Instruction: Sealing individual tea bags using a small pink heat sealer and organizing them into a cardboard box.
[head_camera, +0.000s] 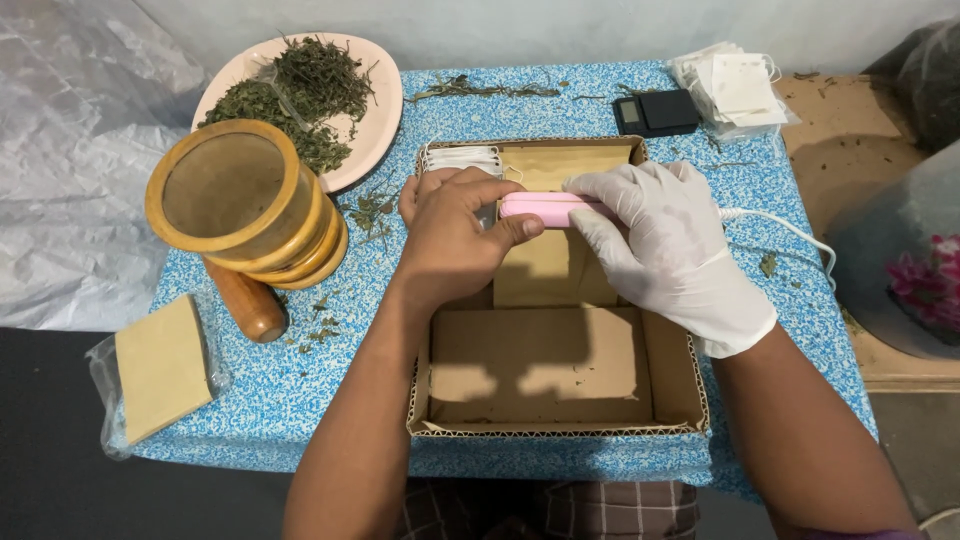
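Both hands, bare left hand (455, 235) and gloved right hand (668, 250), grip the pink sealer (545, 207) over the cardboard box (560, 375); wooden mortar (240, 205) sits far left, herb plate (370, 130) behind it

A small home workshop for packing dried herbs: a table in blue patterned cloth (600, 110) holds a plate of dried leaves (300, 90), a wooden mortar (240, 200), a pocket scale (655, 110) and empty tea bags (735, 90) at the far right.

Desk (300, 385), blue speckled cover: pink herb plate (375, 130) far left, wooden sieves (240, 205), cardboard box (560, 425) centre, black scale (657, 112) far right.
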